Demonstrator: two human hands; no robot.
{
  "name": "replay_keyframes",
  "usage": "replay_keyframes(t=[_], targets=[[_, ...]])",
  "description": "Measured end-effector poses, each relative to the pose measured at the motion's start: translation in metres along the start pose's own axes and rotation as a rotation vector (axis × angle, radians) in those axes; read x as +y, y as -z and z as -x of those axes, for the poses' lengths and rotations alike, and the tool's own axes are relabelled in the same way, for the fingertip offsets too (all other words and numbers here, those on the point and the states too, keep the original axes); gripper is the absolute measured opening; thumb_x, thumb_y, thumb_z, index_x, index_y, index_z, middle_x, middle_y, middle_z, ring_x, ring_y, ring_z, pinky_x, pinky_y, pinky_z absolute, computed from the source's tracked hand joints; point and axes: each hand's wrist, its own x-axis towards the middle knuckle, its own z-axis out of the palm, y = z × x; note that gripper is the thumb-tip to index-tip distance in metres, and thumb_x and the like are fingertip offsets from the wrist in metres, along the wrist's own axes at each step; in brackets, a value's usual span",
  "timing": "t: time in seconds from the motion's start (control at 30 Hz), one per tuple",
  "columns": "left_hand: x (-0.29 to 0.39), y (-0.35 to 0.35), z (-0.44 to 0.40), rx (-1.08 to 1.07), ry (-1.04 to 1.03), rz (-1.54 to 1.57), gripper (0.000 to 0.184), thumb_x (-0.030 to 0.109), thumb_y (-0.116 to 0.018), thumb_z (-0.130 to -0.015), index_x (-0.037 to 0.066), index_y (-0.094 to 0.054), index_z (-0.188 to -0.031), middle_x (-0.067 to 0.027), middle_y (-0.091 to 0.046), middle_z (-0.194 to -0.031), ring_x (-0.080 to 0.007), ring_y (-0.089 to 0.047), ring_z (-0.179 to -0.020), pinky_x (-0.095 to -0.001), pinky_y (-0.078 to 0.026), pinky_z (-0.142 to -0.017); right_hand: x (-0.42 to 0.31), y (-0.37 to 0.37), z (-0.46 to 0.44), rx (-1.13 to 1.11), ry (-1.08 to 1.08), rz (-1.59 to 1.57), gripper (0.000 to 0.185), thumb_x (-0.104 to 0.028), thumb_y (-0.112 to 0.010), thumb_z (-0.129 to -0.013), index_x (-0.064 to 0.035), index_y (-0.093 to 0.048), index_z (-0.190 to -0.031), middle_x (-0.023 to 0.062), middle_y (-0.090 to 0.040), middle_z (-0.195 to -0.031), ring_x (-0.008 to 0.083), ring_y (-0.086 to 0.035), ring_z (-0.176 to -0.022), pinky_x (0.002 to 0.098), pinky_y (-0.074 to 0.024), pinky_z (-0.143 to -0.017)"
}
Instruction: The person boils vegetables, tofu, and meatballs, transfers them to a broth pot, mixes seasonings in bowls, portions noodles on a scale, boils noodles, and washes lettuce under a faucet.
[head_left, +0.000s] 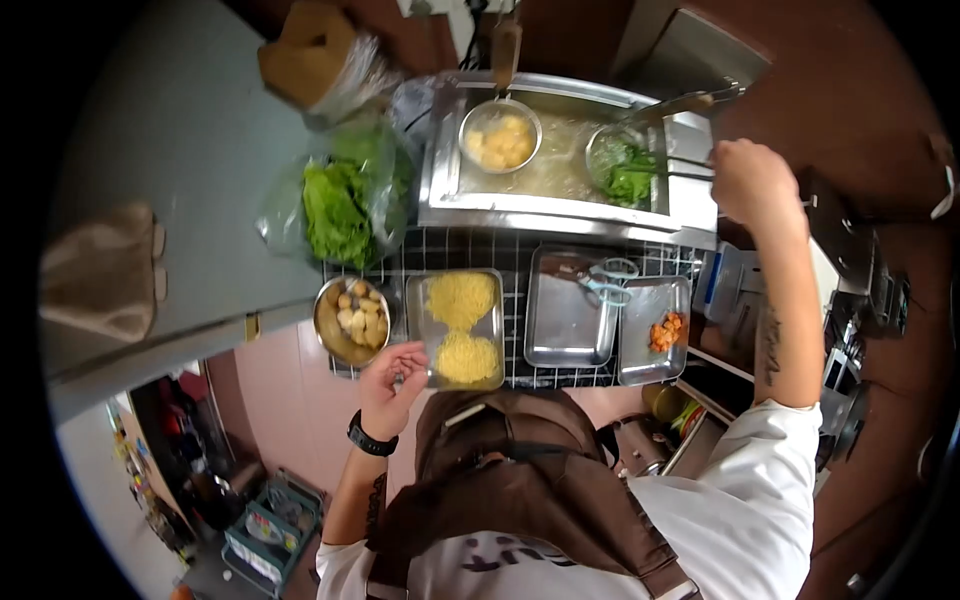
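My right hand (757,183) is closed around what look like thin dark chopsticks (688,170), reaching toward leafy greens (630,178) in a strainer at the right of the water-filled cooker (565,205). Another strainer holding pale yellow chunks (500,142) hangs at the cooker's left. My left hand (393,380), fingers apart and slightly bent, hovers by the near left corner of a metal tray (414,310) with two blocks of yellow noodles (462,300). Beside that hand stands a metal bowl (335,340) of pale round pieces. Nothing shows in my left hand.
Scissors with light blue handles (605,282) lie over a metal tray (570,345). Right of it, a smaller tray (640,368) holds orange-red pieces (667,332). Lettuce (338,212) in a plastic bag sits left of the cooker. A brown cloth (105,270) lies at far left.
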Motion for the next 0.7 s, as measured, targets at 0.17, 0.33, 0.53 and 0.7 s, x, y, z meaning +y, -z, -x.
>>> replay_keyframes(t=[0.17,0.33,0.53,0.7], targets=[[-0.035,0.007,0.056,0.069,0.149,-0.036,0.032,-0.001,-0.065,-0.09,0.0,-0.063,-0.122,-0.0047,-0.067,-0.1,-0.0083,-0.059,-0.088,-0.0237,-0.048,-0.08,-0.028,-0.038,-0.039,-0.161,0.105,0.039,0.026,-0.005,-0.055,-0.083,-0.0033,-0.073,-0.101,0.018,-0.072,-0.106,0.0352,-0.069,-0.1,0.0446,-0.0562,-0.088],[-0.068,0.012,0.076,0.143,0.187,-0.047,0.03,0.001,-0.067,-0.091,0.001,-0.063,-0.121,-0.0038,-0.067,-0.097,-0.009,-0.061,-0.086,-0.0245,-0.049,-0.079,-0.056,-0.089,-0.065,0.041,0.218,-0.042,0.019,-0.008,-0.056,-0.083,-0.0019,-0.073,-0.089,0.0199,-0.071,-0.1,0.0379,-0.069,-0.095,0.0473,-0.0558,-0.083],[-0.104,0.024,0.086,0.201,0.207,-0.051,0.025,0.004,-0.066,-0.093,0.001,-0.064,-0.118,-0.0023,-0.067,-0.093,-0.0086,-0.062,-0.085,-0.024,-0.05,-0.079,-0.03,-0.046,-0.024,0.025,0.129,0.039,0.023,-0.01,-0.053,-0.087,-0.0052,-0.075,-0.091,0.0164,-0.073,-0.098,0.0333,-0.071,-0.097,0.0444,-0.057,-0.085],[-0.115,0.03,0.093,0.205,0.241,-0.043,0.024,0.005,-0.066,-0.094,0.001,-0.064,-0.117,-0.0021,-0.067,-0.092,-0.0086,-0.062,-0.085,-0.0245,-0.05,-0.079,0.013,-0.005,0.004,0.072,0.101,-0.007,0.026,-0.003,-0.055,-0.081,-0.0027,-0.074,-0.099,0.0207,-0.072,-0.101,0.0355,-0.07,-0.099,0.0457,-0.0565,-0.087]])
